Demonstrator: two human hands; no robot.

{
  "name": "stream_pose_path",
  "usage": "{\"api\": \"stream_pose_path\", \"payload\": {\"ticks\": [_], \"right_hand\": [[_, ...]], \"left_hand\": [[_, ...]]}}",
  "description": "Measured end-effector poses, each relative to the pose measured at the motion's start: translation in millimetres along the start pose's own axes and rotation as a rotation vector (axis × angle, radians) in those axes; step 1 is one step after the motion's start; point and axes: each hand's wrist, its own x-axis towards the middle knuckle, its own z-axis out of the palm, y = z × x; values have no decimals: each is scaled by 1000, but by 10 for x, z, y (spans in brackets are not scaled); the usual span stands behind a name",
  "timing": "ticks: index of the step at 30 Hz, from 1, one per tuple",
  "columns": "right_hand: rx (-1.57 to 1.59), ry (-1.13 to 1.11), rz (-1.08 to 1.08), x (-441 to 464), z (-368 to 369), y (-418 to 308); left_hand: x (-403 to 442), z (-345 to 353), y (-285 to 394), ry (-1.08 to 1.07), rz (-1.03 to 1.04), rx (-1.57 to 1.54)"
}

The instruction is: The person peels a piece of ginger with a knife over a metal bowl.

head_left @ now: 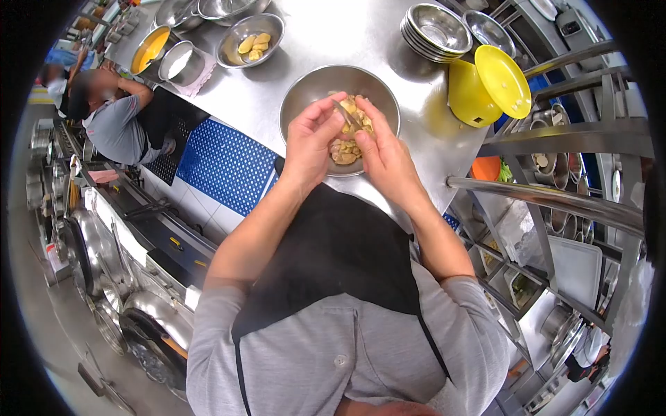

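Both of my hands are over a large steel mixing bowl (291, 104) on the metal counter. My left hand (313, 139) is closed, its fingers and thumb pinching a thin greyish metal tool (345, 113); whether it is a small knife or a spoon I cannot make out. The tool lies against a pale yellow piece that looks like ginger (362, 119), held in the curled fingers of my right hand (386, 158). Below the hands, yellowish-brown pieces and scraps (345, 151) lie in the bowl. Fingers partly hide the held piece.
A smaller steel bowl (234, 58) holds several peeled yellow pieces (255, 46). Pots with orange (150, 50) and white (183, 59) contents stand at the left. Stacked bowls (436, 31) and a yellow container (472, 93) are at the right, beside a metal rack (555, 197). A co-worker (118, 118) is at left.
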Motion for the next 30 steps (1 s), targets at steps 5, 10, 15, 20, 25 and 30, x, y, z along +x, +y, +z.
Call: {"api": "stream_pose_path", "payload": {"ticks": [5,10,15,20,25,30], "right_hand": [[-60,54,-72,-3,8,14],[-101,43,-32,-22,32,-28],[-72,63,-47,-21,67,28],[147,-30,106,-10,32,25],[399,-137,267,-38,-44,-118],[585,-146,367,37,-46,-51]], "left_hand": [[21,-91,-56,-21,47,81],[26,-112,-36,-25,117,135],[42,-112,9,-34,162,160],[40,-168,-21,-28,122,139],[27,-214,7,-61,205,319],[-72,-173,16,-146,549,832]]}}
